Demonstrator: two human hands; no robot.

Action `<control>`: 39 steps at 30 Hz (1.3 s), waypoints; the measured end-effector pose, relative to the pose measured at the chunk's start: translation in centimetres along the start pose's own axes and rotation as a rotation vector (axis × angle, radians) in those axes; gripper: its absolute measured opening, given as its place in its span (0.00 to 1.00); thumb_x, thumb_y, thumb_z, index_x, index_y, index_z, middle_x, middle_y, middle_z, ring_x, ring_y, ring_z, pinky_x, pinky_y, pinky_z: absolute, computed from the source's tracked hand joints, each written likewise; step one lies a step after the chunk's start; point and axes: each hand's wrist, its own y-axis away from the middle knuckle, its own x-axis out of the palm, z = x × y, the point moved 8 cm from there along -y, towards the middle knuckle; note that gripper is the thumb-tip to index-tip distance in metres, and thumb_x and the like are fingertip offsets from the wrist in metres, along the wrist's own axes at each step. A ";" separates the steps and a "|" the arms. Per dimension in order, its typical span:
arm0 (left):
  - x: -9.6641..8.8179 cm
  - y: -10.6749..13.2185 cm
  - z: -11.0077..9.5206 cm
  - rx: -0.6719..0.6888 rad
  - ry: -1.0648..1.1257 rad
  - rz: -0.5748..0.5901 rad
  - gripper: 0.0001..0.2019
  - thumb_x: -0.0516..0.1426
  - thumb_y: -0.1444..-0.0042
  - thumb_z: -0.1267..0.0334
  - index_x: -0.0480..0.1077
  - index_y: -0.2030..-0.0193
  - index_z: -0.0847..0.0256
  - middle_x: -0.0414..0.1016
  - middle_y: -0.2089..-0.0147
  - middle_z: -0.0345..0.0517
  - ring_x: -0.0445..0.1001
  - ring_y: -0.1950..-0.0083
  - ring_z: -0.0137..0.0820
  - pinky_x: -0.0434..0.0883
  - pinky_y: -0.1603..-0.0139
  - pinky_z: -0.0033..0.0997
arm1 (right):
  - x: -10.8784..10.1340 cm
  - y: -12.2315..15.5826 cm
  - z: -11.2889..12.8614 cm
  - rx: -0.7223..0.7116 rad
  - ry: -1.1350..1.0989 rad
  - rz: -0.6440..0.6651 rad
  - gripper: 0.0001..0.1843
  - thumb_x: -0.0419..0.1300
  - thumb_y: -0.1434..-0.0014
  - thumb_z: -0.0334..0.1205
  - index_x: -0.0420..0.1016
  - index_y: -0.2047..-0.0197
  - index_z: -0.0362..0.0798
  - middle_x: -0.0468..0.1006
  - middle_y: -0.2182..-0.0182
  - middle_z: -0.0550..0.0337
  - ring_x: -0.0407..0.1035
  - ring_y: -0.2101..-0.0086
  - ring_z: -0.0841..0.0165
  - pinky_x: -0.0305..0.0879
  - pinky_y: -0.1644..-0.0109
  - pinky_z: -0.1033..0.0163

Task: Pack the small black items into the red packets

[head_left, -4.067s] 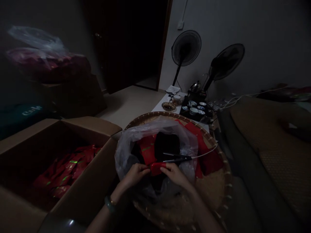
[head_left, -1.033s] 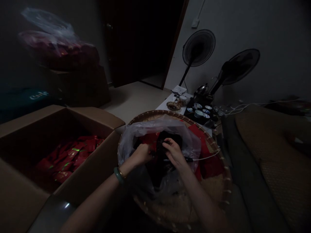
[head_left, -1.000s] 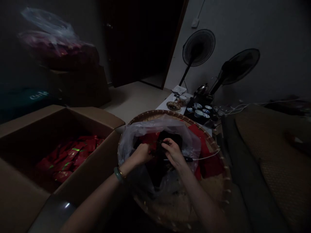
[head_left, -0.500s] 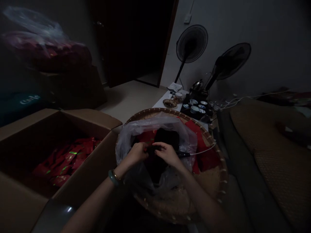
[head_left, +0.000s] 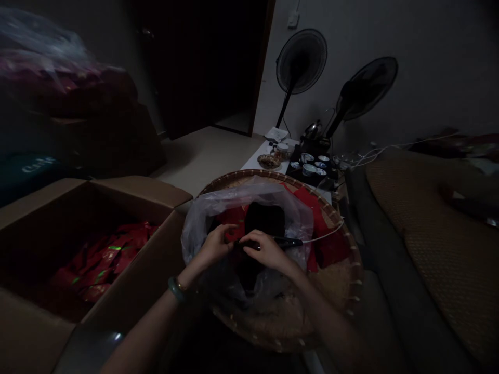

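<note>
Both hands are close together over an open clear plastic bag (head_left: 286, 193) in a round woven bamboo tray (head_left: 273, 314). My left hand (head_left: 218, 244), a green bangle on its wrist, has bent fingers, with the forefinger raised a little from the thumb. My right hand (head_left: 267, 250) has its fingers curled towards the thumb, facing the left. Something small and dark is at the fingertips, too dim to name. Inside the bag are a dark mass (head_left: 265, 218) and a red packet (head_left: 233, 217). A slim black device (head_left: 289, 242) with a white cord lies behind my right hand.
A cardboard box (head_left: 142, 187) holding red packets (head_left: 113, 259) stands at the left. Red pouches (head_left: 327, 239) lie on the tray's right side. Beyond are a low table with cups (head_left: 310, 169), and two fans (head_left: 302, 61). A woven mat (head_left: 436, 228) covers a seat at the right.
My fingertips have come slightly apart, and the left forefinger has lifted. The dark thing between the hands shows less. The whole view has shifted a little.
</note>
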 end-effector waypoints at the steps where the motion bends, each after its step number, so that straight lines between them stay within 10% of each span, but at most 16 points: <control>1: 0.1 0.1 0.1 0.001 0.009 -0.008 0.24 0.54 0.59 0.76 0.67 0.51 0.64 0.71 0.59 0.46 0.69 0.67 0.26 0.68 0.64 0.26 | 0.1 0.0 -0.1 -0.003 0.002 -0.009 0.11 0.58 0.52 0.28 0.75 0.63 0.49 0.73 0.65 0.59 0.67 0.63 0.69 0.62 0.62 0.66; 9: 0.7 0.5 -0.2 0.040 0.025 -0.010 0.25 0.55 0.60 0.76 0.67 0.52 0.62 0.70 0.58 0.46 0.69 0.60 0.30 0.68 0.60 0.28 | 0.2 0.0 -0.8 0.039 0.055 -0.115 0.13 0.59 0.55 0.25 0.73 0.65 0.48 0.71 0.68 0.62 0.67 0.71 0.73 0.63 0.67 0.67; 20: 0.4 0.8 -0.1 0.017 0.009 -0.050 0.22 0.56 0.58 0.73 0.67 0.52 0.63 0.68 0.61 0.44 0.68 0.66 0.27 0.66 0.65 0.26 | 0.8 1.0 0.5 -0.049 0.142 0.061 0.14 0.55 0.50 0.24 0.75 0.62 0.46 0.69 0.60 0.56 0.68 0.68 0.73 0.67 0.62 0.65; 39: 0.9 1.0 0.6 -0.006 0.244 -0.032 0.23 0.57 0.58 0.70 0.67 0.51 0.64 0.72 0.63 0.44 0.69 0.70 0.25 0.65 0.70 0.23 | -2.9 1.6 -1.8 0.085 -0.251 -0.362 0.09 0.56 0.51 0.31 0.75 0.66 0.46 0.74 0.68 0.58 0.70 0.67 0.70 0.68 0.65 0.66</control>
